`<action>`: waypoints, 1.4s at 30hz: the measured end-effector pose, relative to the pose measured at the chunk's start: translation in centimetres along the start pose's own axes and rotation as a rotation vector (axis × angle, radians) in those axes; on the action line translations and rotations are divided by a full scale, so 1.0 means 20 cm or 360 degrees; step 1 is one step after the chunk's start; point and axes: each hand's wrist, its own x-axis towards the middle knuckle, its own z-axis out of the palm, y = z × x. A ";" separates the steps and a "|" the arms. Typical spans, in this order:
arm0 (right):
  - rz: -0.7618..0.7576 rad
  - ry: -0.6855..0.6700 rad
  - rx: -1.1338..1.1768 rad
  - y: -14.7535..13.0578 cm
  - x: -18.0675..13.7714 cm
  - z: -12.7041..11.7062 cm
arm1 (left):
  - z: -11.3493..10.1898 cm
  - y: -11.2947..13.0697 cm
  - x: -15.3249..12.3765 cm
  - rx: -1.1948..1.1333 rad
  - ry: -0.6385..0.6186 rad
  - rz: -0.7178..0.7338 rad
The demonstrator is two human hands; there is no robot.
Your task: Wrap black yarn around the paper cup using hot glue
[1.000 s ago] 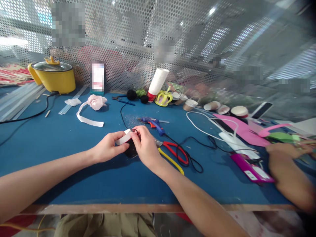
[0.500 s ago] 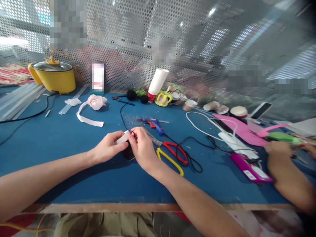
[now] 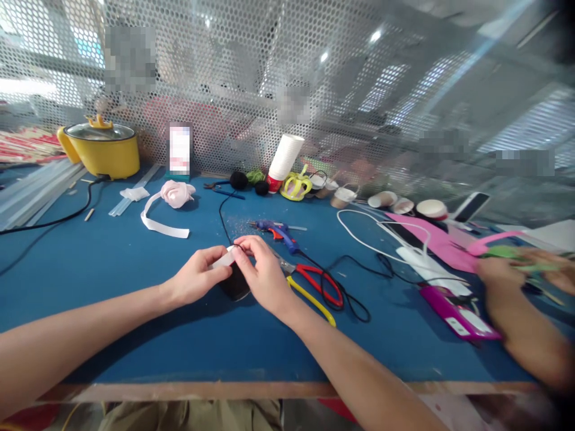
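Near the front middle of the table, both hands hold a small paper cup (image 3: 236, 286) with a black outside and a white part uncovered. My left hand (image 3: 195, 278) pinches its white side between thumb and fingers. At the upper edge, my right hand (image 3: 263, 272) presses black yarn (image 3: 223, 216) with its fingertips. The yarn leads back towards a black yarn ball (image 3: 238, 179). My right fingers hide part of the cup. Just right of that hand lie scissors (image 3: 314, 281) with red and yellow handles and a blue glue gun (image 3: 281, 232).
A white ribbon roll (image 3: 176, 194) lies at left, before a phone (image 3: 179, 149) and a yellow electric pot (image 3: 105, 152). Stacked paper cups (image 3: 286, 157) stand at the back. Cables cross the right side near a purple power strip (image 3: 458, 314). Another person's hand (image 3: 498, 272) works at far right.
The cup has tilted slightly in my hands, and my right fingers have shifted a little along its upper edge. The whole view has moved slightly. The other person's hands at right moved.
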 end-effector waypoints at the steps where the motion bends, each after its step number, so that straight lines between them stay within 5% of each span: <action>1: 0.0077 -0.0036 0.0107 0.00 0.02 -0.01 | 0.00 0.00 0.00 -0.0025 -0.0018 -0.0003; 7: 0.0363 -0.0339 0.0320 -0.05 0.27 -0.08 | 0.01 0.01 0.01 -0.0112 -0.0092 0.0001; 13: -0.0086 -0.0568 -0.0352 -0.26 0.54 0.07 | 0.01 -0.02 0.01 -0.0141 -0.0145 0.0020; 15: -0.0285 -0.0897 -0.0687 -0.34 0.58 0.14 | 0.01 -0.04 0.01 -0.0178 -0.0166 0.0068; 18: -0.0199 -0.1318 -0.0995 -0.38 0.60 0.17 | 0.01 -0.06 0.02 -0.0171 -0.0157 0.0162; 22: 0.0017 -0.1003 -0.1110 -0.24 0.60 0.02 | 0.01 -0.07 0.02 -0.0128 -0.0083 0.0203; 28: 0.0649 -0.0656 -0.1323 0.16 0.44 -0.29 | 0.00 -0.06 0.02 -0.0050 -0.0018 0.0187; 33: 0.0883 -0.0587 -0.1170 0.39 0.29 -0.30 | -0.02 -0.05 0.03 0.0065 0.0001 0.0187; 37: 0.0916 -0.0343 -0.0961 0.44 0.27 -0.27 | -0.03 -0.04 0.03 0.0200 0.0009 0.0214; 42: 0.0821 -0.0072 -0.0597 0.34 0.26 -0.33 | -0.04 -0.02 0.03 0.0310 -0.0005 0.0255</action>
